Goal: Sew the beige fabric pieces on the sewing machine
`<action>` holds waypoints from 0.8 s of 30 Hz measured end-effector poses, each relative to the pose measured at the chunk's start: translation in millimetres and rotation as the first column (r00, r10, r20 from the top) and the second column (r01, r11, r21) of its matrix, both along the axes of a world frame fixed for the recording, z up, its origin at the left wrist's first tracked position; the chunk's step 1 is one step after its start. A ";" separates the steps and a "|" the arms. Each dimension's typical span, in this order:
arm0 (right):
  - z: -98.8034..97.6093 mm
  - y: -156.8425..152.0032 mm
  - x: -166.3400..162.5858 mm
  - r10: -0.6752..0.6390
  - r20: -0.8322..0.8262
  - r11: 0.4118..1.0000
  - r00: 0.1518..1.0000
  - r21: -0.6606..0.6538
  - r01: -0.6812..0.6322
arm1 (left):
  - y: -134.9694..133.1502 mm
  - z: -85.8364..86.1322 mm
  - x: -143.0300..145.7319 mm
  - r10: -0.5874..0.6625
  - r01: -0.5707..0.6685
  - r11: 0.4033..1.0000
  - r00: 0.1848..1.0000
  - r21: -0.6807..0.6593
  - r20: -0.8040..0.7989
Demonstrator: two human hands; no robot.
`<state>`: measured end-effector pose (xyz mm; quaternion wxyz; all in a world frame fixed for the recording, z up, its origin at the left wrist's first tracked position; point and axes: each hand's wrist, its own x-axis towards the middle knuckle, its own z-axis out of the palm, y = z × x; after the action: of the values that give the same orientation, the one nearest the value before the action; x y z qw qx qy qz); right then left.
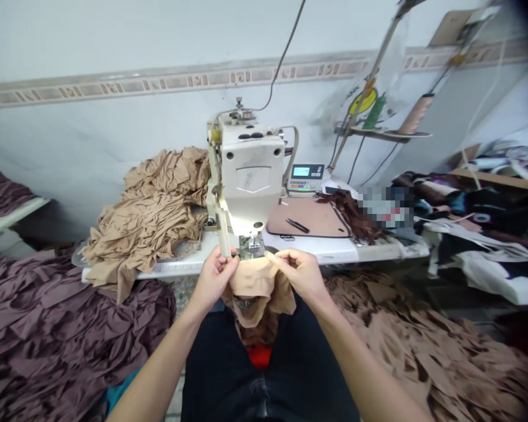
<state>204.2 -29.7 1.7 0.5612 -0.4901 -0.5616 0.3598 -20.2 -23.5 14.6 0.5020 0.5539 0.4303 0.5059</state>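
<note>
A tan fabric garment piece [251,280] is stretched between my two hands at the front edge of the sewing table. My left hand [215,276] pinches its left end, fingers closed on the cloth. At the right end, the thumb and fingers of my right hand [300,274] grip the same cloth. Its lower part hangs down over my lap in folds. Just beyond the cloth's top edge is the lit needle area of a white sewing machine [249,176]; the presser foot [255,241] stands over the metal plate.
Tan garments [158,205] are heaped left of the machine. Thread snips [297,225] rest on a pinkish mat [310,214], near a control panel [307,176]. Purple cloth [70,334] and more tan cloth [422,340] lie in piles on both sides. Thread cones [417,114] stand above right.
</note>
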 end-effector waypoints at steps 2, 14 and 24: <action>-2.8 3.7 2.0 -0.022 -0.029 1.000 0.999 0.006 0.022 | 3.2 3.6 3.0 0.042 -0.042 0.999 0.999 0.002 -0.016; -5.0 21.8 5.0 -0.068 -0.069 0.996 0.995 0.050 0.072 | 27.2 4.0 7.9 0.111 -0.103 0.992 0.985 0.066 -0.128; -18.3 18.9 1.2 -0.040 -0.167 0.997 0.985 -0.065 0.030 | 35.5 -5.0 5.9 0.087 -0.085 0.996 0.994 0.036 -0.063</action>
<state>205.4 -10.8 -16.6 0.5973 -0.4850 -0.4922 0.4072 -14.4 11.9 9.6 0.4562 0.5594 0.4613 0.5160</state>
